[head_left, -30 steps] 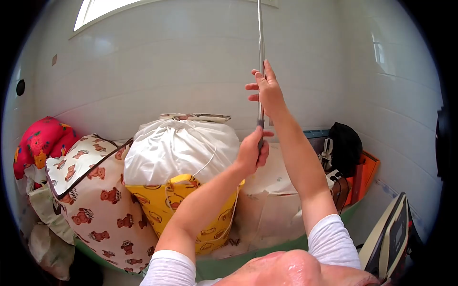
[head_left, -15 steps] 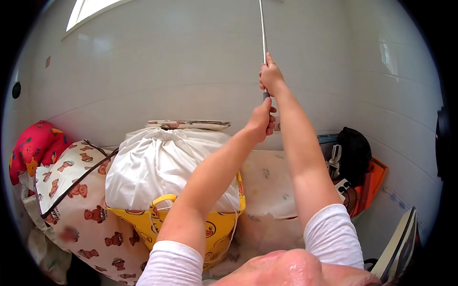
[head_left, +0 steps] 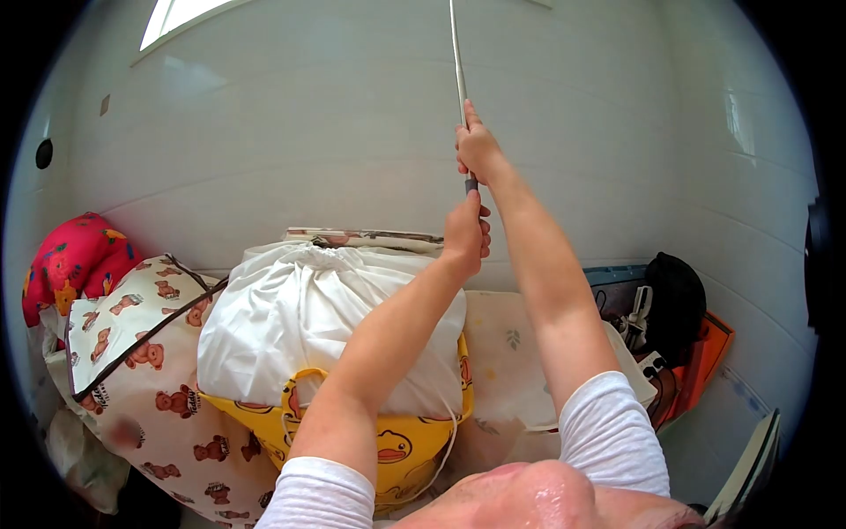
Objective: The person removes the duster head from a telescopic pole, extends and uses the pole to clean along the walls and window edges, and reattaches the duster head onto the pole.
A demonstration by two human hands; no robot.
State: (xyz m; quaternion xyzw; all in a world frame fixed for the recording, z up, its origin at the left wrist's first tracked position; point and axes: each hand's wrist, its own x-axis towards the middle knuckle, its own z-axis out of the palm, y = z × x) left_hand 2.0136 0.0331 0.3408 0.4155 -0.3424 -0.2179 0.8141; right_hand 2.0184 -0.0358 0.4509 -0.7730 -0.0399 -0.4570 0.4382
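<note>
A thin metal pole (head_left: pixel 457 62) with a grey grip rises up the wall, its top end cut off by the frame's upper edge. My left hand (head_left: pixel 467 234) wraps the lower part of the grip. Higher up, my right hand (head_left: pixel 480 152) is closed round the pole, its index finger stretched along the shaft. Both arms reach forward over a white drawstring bag top (head_left: pixel 291 304) whose yellow lower part (head_left: pixel 414 458) bears duck prints.
On the left stand a teddy-bear-print bag (head_left: pixel 176 370) and a pink patterned bundle (head_left: pixel 79 264). A pale leaf-print cover (head_left: pixel 502 339), a black bag (head_left: pixel 677 309) and an orange box (head_left: pixel 709 353) lie to the right. Tiled wall (head_left: pixel 352 115) rises behind, with a window (head_left: pixel 176 18) upper left.
Both hands and the pole have shifted left against the wall, and the pole leans slightly more to the left. The view has turned a little. Both grips stay closed.
</note>
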